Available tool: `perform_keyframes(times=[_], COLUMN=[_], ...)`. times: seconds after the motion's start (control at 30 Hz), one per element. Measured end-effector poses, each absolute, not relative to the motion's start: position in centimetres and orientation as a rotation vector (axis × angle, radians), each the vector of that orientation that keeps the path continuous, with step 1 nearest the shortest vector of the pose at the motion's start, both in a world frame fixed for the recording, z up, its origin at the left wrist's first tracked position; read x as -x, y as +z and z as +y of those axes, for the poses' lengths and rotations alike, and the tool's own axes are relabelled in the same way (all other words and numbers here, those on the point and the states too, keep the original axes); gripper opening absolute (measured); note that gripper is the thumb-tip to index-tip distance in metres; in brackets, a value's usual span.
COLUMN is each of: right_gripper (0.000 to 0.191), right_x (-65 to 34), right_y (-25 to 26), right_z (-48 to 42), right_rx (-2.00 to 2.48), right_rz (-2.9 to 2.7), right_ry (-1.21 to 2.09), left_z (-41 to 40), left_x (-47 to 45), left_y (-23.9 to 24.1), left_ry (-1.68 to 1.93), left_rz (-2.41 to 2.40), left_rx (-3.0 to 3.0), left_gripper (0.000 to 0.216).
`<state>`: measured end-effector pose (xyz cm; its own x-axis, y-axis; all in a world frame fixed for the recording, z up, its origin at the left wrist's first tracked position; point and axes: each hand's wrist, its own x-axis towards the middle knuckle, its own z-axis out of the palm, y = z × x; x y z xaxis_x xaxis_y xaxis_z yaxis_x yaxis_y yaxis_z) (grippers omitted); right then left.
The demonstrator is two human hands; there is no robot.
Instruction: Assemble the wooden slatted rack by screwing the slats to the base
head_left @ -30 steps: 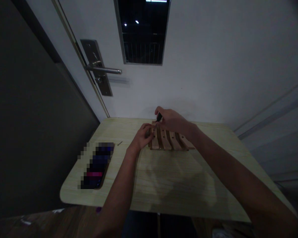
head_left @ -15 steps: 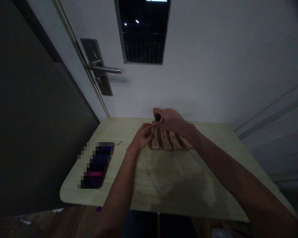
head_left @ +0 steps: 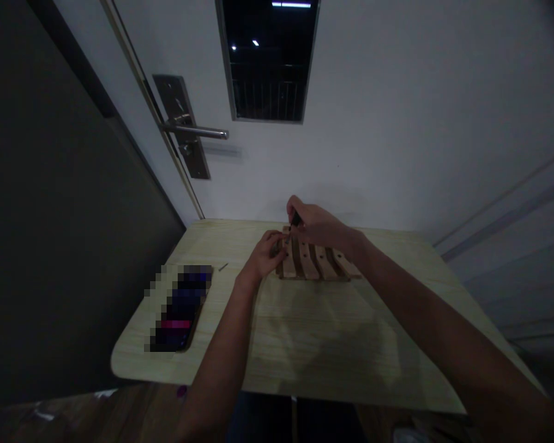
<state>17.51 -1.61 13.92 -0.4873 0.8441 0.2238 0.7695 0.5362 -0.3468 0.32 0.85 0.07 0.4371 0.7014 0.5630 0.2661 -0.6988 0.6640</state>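
Observation:
A small slatted wooden rack [head_left: 310, 261] with wavy slats and dark screw holes lies on the table. My left hand [head_left: 264, 255] grips its left end, thumb and fingers closed around the edge. Over the rack's far left corner, my right hand [head_left: 316, 221] is wrapped round the black handle of what looks like a screwdriver [head_left: 296, 219]. The tool points down at the slats near my left fingertips. Its tip is too small and dark to make out. My right hand and forearm hide the rack's far right part.
A loose screw [head_left: 223, 267] lies on the pale wooden table [head_left: 332, 344], left of my left hand. Nearer the left edge rests a phone [head_left: 184, 311], partly blurred. Behind the table stands a white door with a lever handle [head_left: 198, 131] and a dark window [head_left: 268, 67].
My right hand has turned slightly at the wrist, and the black handle now leans more. My left hand and the rack have stayed in place.

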Motion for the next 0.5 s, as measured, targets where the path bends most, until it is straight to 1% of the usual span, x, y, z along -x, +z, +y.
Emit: perform_keyframes(times=[0.13,0.27,0.37,0.5], right_gripper=[0.027,0.011,0.013,0.017], right_x=[-17.36,-17.35,-17.31,-17.3], right_y=[14.19,14.11,13.99,13.95], right_z=[-1.41,-1.0,-1.01,-1.32], right_rx=[1.364,1.41,1.449,1.46], right_rz=[-2.397,-2.465,-2.469,-2.448], right_ry=[0.241,0.061,0.008,0.054], left_z=[0.75,0.66,0.64,0.68], left_x=[-0.3,-0.3,-0.33,-0.32], left_y=[0.15,0.29,0.32,0.22], left_ry=[1.198,1.188,1.191,1.194], left_rz=[0.803,0.814,0.827,0.819], left_rx=[-2.204,-2.202,-2.205,-2.201], left_gripper=[0.03,0.029,0.028,0.029])
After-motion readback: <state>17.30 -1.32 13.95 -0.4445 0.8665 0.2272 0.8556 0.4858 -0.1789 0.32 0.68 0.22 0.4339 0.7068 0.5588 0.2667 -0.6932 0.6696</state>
